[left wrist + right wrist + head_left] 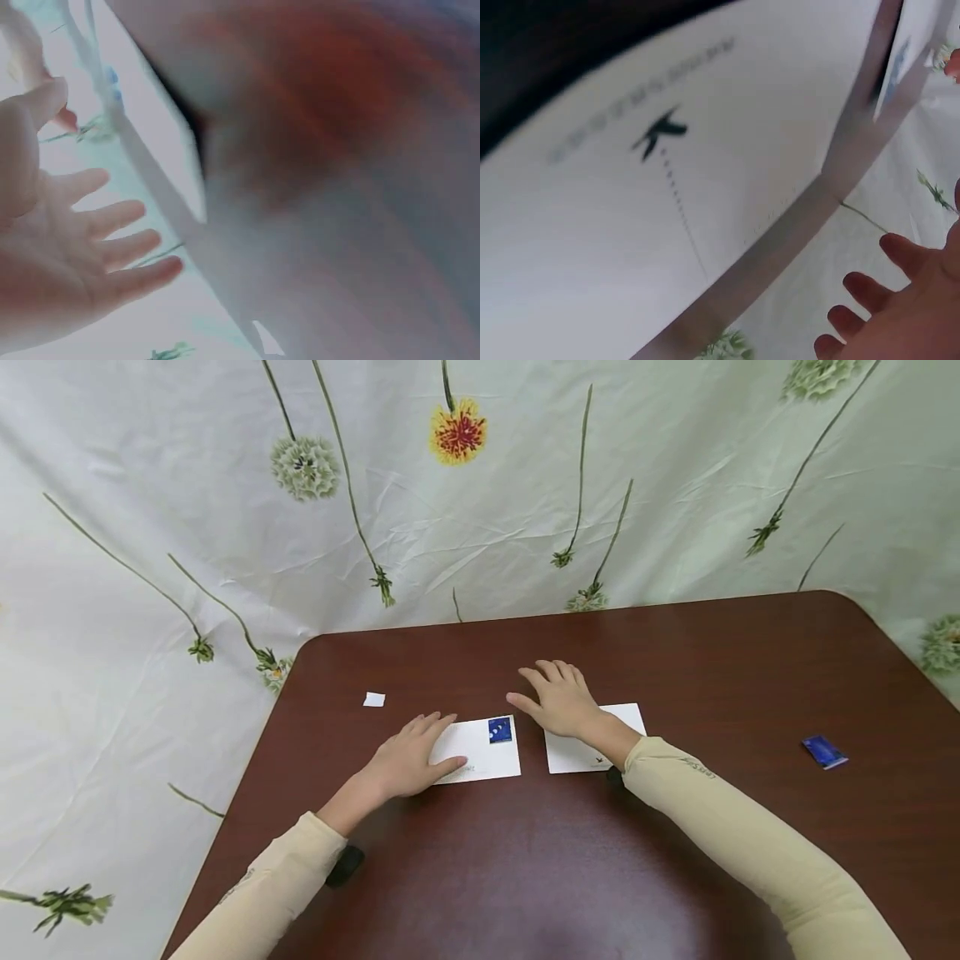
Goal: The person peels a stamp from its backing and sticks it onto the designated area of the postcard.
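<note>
Both hands are released: the left hand (405, 762) and the right hand (562, 702) each have fingers extended and spread, with nothing gripped. The left hand lies over the left part of a stamped white card (487, 758), its thumb reaching across the card's near side; the blurred left wrist view leaves me unsure whether any finger touches it. The blue stamp (500, 730) sits in the far right corner, just beyond the left thumb. The right hand is above the far left corner of a second white card (567, 757), with its fingertips past that card's far edge and its wrist crossing over it. A dark bird print (660, 136) shows on this card, below the right wrist.

Between the two cards runs a narrow strip of brown table (540, 860). Tabletop stretches from the cards' near edges toward the body, and a shallower band lies from the fingertips to the far table edge. Just beyond the left hand and slightly left lies a white scrap (374, 700), nearer the left table edge. Well to the right of the right hand, a blue packet (825, 752) lies toward the right table edge. Past the far edge hangs a flowered cloth (480, 527).
</note>
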`<state>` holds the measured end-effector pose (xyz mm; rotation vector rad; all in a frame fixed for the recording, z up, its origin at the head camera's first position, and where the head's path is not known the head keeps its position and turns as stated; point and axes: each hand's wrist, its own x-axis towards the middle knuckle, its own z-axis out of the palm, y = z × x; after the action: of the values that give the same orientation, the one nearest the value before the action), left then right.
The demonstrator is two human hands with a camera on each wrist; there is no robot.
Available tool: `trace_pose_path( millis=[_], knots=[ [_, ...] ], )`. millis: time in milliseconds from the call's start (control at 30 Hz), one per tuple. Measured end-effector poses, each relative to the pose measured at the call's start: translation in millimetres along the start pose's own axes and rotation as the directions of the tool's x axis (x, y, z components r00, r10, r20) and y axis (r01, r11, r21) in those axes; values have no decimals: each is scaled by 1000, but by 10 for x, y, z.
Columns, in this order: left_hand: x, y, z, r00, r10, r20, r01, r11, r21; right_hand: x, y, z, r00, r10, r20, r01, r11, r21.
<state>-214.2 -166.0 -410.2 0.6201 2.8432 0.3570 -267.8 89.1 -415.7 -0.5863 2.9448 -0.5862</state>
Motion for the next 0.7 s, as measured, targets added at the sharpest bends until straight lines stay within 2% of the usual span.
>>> trace_pose_path(
  millis=[67, 167, 300, 467, 700],
  knots=[
    [36, 63, -60, 993, 32, -109, -36, 999, -33, -49, 44, -79, 998, 34, -51, -33, 999, 23],
    [84, 210, -129, 965, 67, -253, -94, 991, -99, -132, 137, -192, 988, 103, -115, -97, 994, 57],
    [179, 476, -138, 927, 108, -360, -187, 963, -194, -291, 333, -347, 969, 185, -167, -170, 980, 101],
    [340, 757, -89, 903, 177, -392, -289, 924, -250, -535, 605, -524, 944, 256, -208, -231, 963, 136],
    [567, 1024, -10, 900, 259, -350, -349, 910, -223, -896, 950, -665, 910, 333, -245, -306, 941, 144]
  ],
)
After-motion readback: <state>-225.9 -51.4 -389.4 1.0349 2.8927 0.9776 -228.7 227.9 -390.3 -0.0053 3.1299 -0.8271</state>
